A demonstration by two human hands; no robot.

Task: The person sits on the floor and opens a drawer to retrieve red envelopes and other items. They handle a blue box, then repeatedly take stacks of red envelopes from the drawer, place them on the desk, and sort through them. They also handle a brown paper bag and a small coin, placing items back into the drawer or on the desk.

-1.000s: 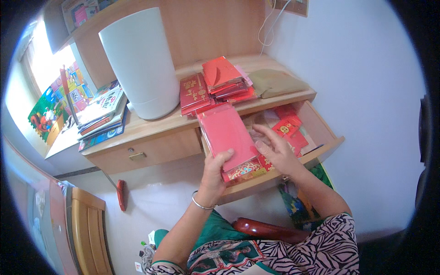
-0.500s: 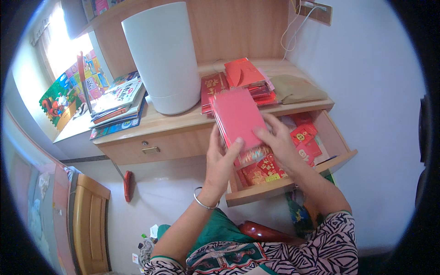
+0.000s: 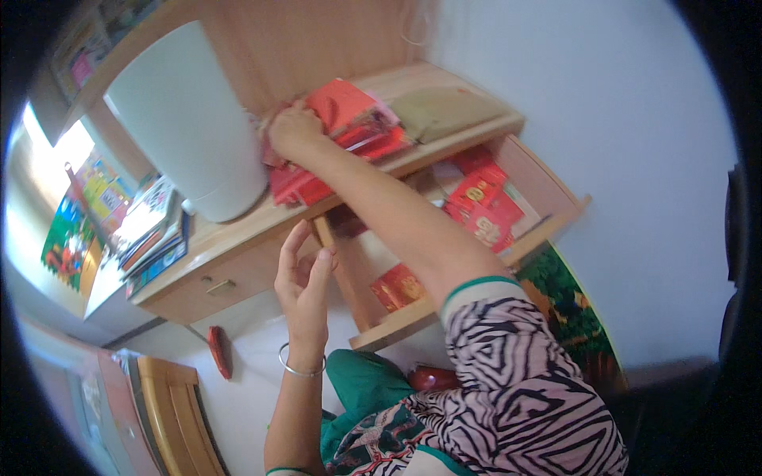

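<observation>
Stretched across to the desk, my right hand (image 3: 295,133) is closed around the edge of dark red envelopes (image 3: 274,155) beside the white cylinder; its fingertips are partly hidden and blurred. Next to it lies a pile of bright red envelopes (image 3: 341,107). A red packet (image 3: 298,187) rests near the desk's front edge, below my right wrist. My left hand (image 3: 305,274) is raised in front of the desk edge, left of the open drawer, its fingers curved apart from the thumb and nothing in it. More red envelopes (image 3: 480,202) lie inside the drawer.
The open drawer (image 3: 556,218) juts out toward me under my right arm. A tall white cylinder (image 3: 186,127) stands on the desk, with stacked books (image 3: 155,230) to its left. An olive pouch (image 3: 444,111) lies at the desk's right end. A wooden bed end (image 3: 171,408) is at lower left.
The pink-red packet has left both hands. My right hand has moved up and left to the envelopes on the desk. My left hand has shifted left, now empty. The view has turned.
</observation>
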